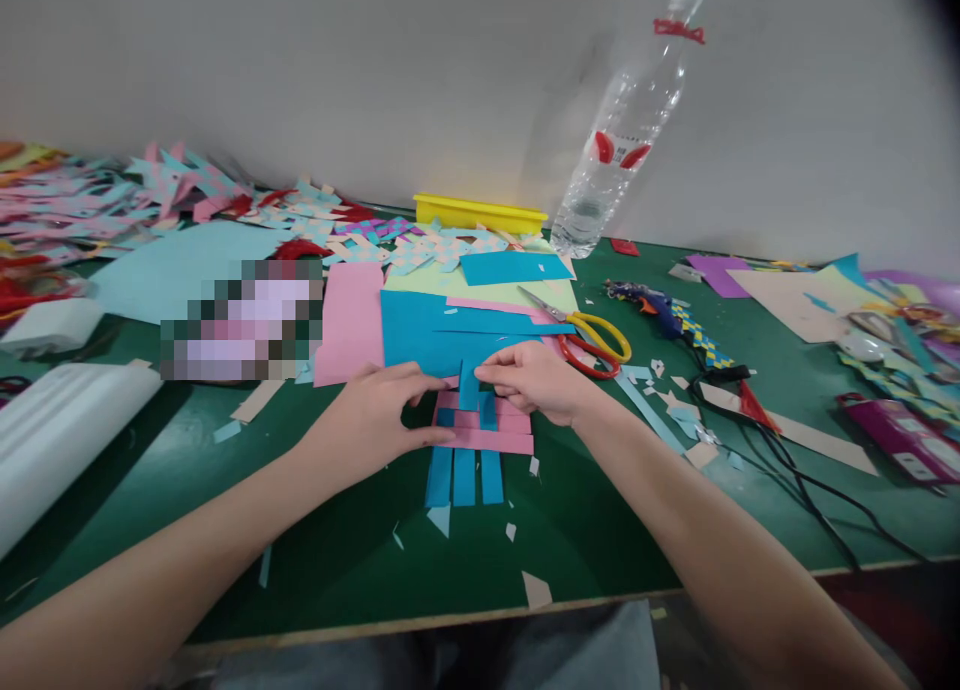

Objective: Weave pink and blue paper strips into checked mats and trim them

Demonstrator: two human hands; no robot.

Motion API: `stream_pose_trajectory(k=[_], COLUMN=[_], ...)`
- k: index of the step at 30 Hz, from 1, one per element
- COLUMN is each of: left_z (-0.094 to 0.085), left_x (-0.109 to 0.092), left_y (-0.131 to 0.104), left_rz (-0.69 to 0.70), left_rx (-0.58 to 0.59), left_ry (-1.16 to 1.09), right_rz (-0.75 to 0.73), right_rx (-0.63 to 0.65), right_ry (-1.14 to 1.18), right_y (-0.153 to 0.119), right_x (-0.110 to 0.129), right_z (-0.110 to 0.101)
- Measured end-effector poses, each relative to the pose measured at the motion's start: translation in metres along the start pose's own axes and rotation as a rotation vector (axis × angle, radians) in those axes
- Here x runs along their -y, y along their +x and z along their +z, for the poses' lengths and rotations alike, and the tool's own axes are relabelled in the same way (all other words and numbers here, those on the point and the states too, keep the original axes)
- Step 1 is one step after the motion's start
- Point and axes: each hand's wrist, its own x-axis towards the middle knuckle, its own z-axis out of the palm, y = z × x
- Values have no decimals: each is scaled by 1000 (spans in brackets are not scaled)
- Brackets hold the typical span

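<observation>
Left forearm comes in from the lower left, wrist fairly straight, left hand (pixel 367 415) low over the green table (pixel 592 530); thumb and forefinger spread apart, tips at the left edge of the woven paper (pixel 495 440), thumb on a pink strip. Right forearm slants up from the lower right, right hand (pixel 534 378) turned in toward the left, thumb and forefinger pinching a blue strip (pixel 469 386), other fingers curled. Woven piece sits about mid-frame, slightly below centre, between both hands. Pink strips run left to right; blue ones cross them, long axis up and down, three blue tails (pixel 465 478) pointing at the bottom edge. Pinched strip is raised off the weave, its long axis also up and down, free end toward the top of the frame. Just above lies a large blue sheet (pixel 412 330), pink sheet (pixel 349 325) beside it on the left. Scissors (pixel 596 340) right of centre, blades to the upper left, red and yellow handles to the lower right. Containers: clear bottle (pixel 622 140), upper right, white cap on, leaning right, some water (pixel 585 210) visible near the bottom; purple packet (pixel 904 438), far right, contents can't be seen.
</observation>
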Motion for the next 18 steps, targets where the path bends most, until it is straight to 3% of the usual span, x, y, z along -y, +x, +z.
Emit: stream_pose_trajectory(k=[7,12,18], left_z=[2,1,1], left_x=[-1,-1,-1], left_y=[1,2,2], left_rz=[0,-6,-21], left_rx=[45,51,74], left_ry=[-19,-29,-44], right_rz=[-97,-225,-253], right_rx=[-179,-244,-311], right_ry=[-184,-341,-449], right_y=[5,13,19], right_x=[-1,-11,-13], right_z=[4,1,3])
